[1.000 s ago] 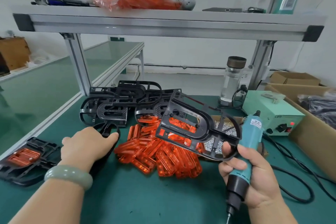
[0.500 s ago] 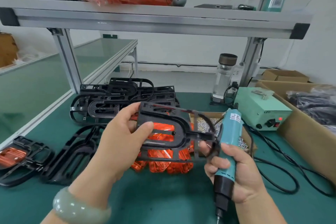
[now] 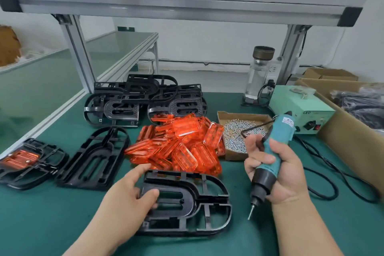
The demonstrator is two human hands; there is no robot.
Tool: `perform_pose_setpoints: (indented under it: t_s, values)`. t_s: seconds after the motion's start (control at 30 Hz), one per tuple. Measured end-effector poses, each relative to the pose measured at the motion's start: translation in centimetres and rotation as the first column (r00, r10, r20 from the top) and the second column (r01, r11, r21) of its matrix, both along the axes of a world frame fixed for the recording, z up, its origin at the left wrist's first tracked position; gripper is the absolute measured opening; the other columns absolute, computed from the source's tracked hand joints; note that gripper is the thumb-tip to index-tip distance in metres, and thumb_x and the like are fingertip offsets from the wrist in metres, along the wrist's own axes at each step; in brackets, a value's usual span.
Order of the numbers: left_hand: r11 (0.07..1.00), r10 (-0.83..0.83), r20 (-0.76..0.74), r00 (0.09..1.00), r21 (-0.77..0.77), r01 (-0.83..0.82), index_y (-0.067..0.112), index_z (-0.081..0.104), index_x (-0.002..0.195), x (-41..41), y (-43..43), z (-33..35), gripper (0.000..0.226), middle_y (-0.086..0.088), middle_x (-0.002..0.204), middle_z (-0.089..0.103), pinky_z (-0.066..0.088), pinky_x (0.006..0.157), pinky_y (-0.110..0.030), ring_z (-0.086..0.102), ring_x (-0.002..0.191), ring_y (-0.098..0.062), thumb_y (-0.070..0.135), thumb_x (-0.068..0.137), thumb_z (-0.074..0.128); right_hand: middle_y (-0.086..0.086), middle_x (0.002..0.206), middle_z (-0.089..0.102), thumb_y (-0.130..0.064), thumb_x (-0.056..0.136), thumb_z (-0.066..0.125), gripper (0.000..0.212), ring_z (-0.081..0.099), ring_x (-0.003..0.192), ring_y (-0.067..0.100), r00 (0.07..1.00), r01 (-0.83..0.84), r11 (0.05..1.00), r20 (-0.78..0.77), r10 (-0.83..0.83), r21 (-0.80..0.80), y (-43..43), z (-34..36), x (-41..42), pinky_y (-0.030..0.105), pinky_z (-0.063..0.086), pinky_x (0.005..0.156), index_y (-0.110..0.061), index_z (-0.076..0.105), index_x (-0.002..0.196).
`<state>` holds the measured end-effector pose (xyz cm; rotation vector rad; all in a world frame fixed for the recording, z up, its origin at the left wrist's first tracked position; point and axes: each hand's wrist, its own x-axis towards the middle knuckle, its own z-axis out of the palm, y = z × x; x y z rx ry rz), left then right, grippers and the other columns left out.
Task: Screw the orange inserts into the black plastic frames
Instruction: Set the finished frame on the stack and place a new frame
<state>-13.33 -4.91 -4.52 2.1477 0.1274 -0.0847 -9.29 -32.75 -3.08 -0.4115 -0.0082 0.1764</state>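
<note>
As the left hand (image 3: 128, 193) grips it, the ribbed black frame (image 3: 188, 190) lies flat.

Open mat (image 3: 47, 220) lies at the near left and just right of the near frame (image 3: 188, 188). Ahead, the inserts (image 3: 180, 143), screw box (image 3: 232, 155) and stacked frames (image 3: 145, 100) crowd the middle. Cables (image 3: 334, 185) loop across the right side, and the shelf (image 3: 187, 4) bars the way overhead.
</note>
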Motion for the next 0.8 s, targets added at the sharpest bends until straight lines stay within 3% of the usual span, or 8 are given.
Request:
perform_pose_setpoints:
  t_s: [0.1, 0.23, 0.33, 0.5, 0.57, 0.67, 0.73, 0.8]
  values:
    - [0.973, 0.031, 0.078, 0.996, 0.224, -0.048, 0.046, 0.032, 0.134, -0.4, -0.4, 0.0, 0.057, 0.010, 0.046, 0.056, 0.036, 0.044, -0.015, 0.050, 0.042, -0.004, 0.042, 0.084, 0.058, 0.004, 0.080, 0.065, -0.006, 0.034, 0.095, 0.065, 0.048, 0.037, 0.001, 1.000, -0.022, 1.000, 0.004, 0.022, -0.005, 0.3, -0.2, 0.1, 0.019, 0.047, 0.045, -0.011, 0.059, 0.088]
    - [0.761, 0.002, 0.205, 0.979, 0.635, -0.134, 0.047, 0.022, 0.133, -0.3, -1.1, 0.3, 0.058, 0.010, 0.060, 0.055, 0.040, 0.050, -0.024, 0.061, 0.069, -0.009, 0.067, 0.080, 0.039, 0.004, 0.077, 0.062, -0.006, 0.037, 0.095, 0.064, 0.048, 0.037, 0.002, 0.999, -0.039, 0.999, 0.010, 0.039, -0.017, 0.5, -0.3, 0.1, 0.020, 0.048, 0.045, -0.010, 0.061, 0.091]
    - [0.675, -0.021, 0.196, 0.980, 0.726, -0.130, 0.043, 0.025, 0.134, 0.2, -1.7, 0.3, 0.060, 0.010, 0.071, 0.057, 0.040, 0.053, -0.026, 0.064, 0.080, -0.014, 0.068, 0.080, 0.035, 0.004, 0.077, 0.062, -0.006, 0.038, 0.095, 0.064, 0.049, 0.037, 0.002, 0.999, -0.040, 0.999, 0.017, 0.040, -0.021, 0.5, -0.3, 0.1, 0.021, 0.049, 0.045, -0.010, 0.060, 0.092]
    - [0.524, -0.023, 0.179, 0.984, 0.840, -0.141, 0.039, 0.037, 0.121, 0.5, -2.2, 0.5, 0.058, 0.010, 0.062, 0.050, 0.032, 0.044, -0.022, 0.063, 0.072, -0.012, 0.076, 0.077, 0.030, 0.003, 0.075, 0.061, -0.008, 0.036, 0.095, 0.064, 0.048, 0.037, 0.002, 0.999, -0.028, 0.999, 0.022, 0.029, -0.029, 0.4, -0.4, 0.2, 0.020, 0.048, 0.046, -0.010, 0.061, 0.090]
    - [0.574, -0.018, 0.217, 0.976, 0.802, -0.167, 0.041, 0.040, 0.119, 0.6, -2.0, 1.0, 0.061, 0.010, 0.063, 0.050, 0.035, 0.046, -0.022, 0.063, 0.073, -0.011, 0.080, 0.074, 0.031, 0.003, 0.075, 0.061, -0.009, 0.035, 0.096, 0.065, 0.047, 0.037, 0.002, 0.999, -0.028, 0.999, 0.025, 0.029, -0.034, 0.4, -0.4, 0.2, 0.020, 0.048, 0.046, -0.011, 0.061, 0.090]
    - [0.766, 0.022, 0.364, 0.931, 0.592, -0.249, 0.040, 0.054, 0.114, 2.1, -0.6, 1.8, 0.052, 0.011, 0.069, 0.055, 0.039, 0.053, -0.024, 0.058, 0.069, -0.009, 0.072, 0.074, 0.044, 0.002, 0.075, 0.060, -0.009, 0.033, 0.096, 0.067, 0.046, 0.037, 0.003, 0.999, -0.024, 0.999, 0.024, 0.025, -0.036, 0.4, -0.4, 0.3, 0.020, 0.048, 0.046, -0.011, 0.062, 0.090]
    - [0.830, 0.041, 0.448, 0.893, 0.483, -0.280, 0.030, 0.063, 0.111, 4.0, 0.8, 2.0, 0.032, 0.011, 0.081, 0.058, 0.040, 0.061, -0.027, 0.054, 0.072, -0.012, 0.045, 0.083, 0.057, 0.003, 0.074, 0.060, -0.009, 0.032, 0.096, 0.066, 0.046, 0.037, 0.003, 0.999, -0.020, 0.999, 0.025, 0.021, -0.035, 0.5, -0.4, 0.3, 0.020, 0.048, 0.045, -0.011, 0.063, 0.089]
    - [0.789, 0.026, 0.461, 0.887, 0.535, -0.301, 0.022, 0.064, 0.118, 6.1, 2.2, 1.8, 0.032, -0.001, 0.100, 0.064, 0.045, 0.075, -0.034, 0.055, 0.089, -0.023, 0.015, 0.088, 0.054, 0.003, 0.074, 0.060, -0.008, 0.032, 0.097, 0.065, 0.046, 0.037, 0.004, 0.999, -0.018, 0.999, 0.030, 0.019, -0.034, 0.6, -0.3, 0.3, 0.020, 0.048, 0.045, -0.011, 0.064, 0.088]
